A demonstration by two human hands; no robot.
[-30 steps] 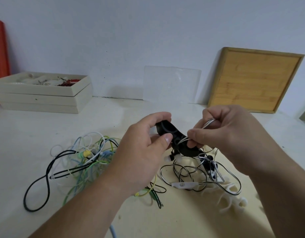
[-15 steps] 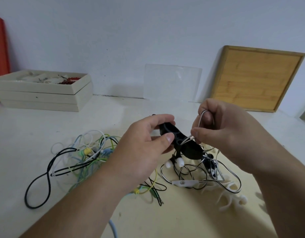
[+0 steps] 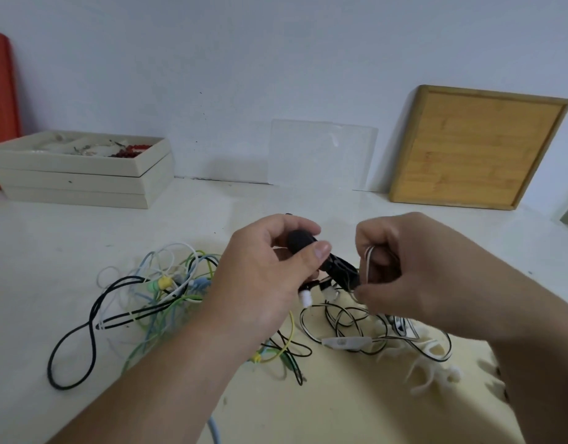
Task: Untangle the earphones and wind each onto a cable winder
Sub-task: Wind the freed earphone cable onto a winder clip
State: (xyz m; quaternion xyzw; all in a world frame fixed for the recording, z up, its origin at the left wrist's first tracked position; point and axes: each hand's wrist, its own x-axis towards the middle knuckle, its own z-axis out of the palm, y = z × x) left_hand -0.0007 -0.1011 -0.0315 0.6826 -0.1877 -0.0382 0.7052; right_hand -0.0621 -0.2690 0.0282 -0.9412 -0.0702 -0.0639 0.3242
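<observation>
My left hand (image 3: 266, 280) grips a black cable winder (image 3: 337, 267) above the table, thumb on top. My right hand (image 3: 414, 274) pinches a loop of the black-and-white earphone cable (image 3: 368, 264) just right of the winder. White earbuds (image 3: 306, 296) dangle under the winder. The rest of that cable, with its white inline remote (image 3: 345, 342), lies in loose coils below my hands. A tangle of black, green, blue and white earphones (image 3: 161, 293) lies to the left.
A white cable winder (image 3: 436, 376) lies at the lower right. Stacked beige trays (image 3: 80, 168) stand at the back left. A clear sheet (image 3: 321, 155) and a wooden board (image 3: 474, 145) lean on the wall. A red object (image 3: 0, 100) stands at far left.
My right hand has carried the cable loop down and round the winder's right end. My left hand has turned the winder slightly, and the earbuds now hang lower.
</observation>
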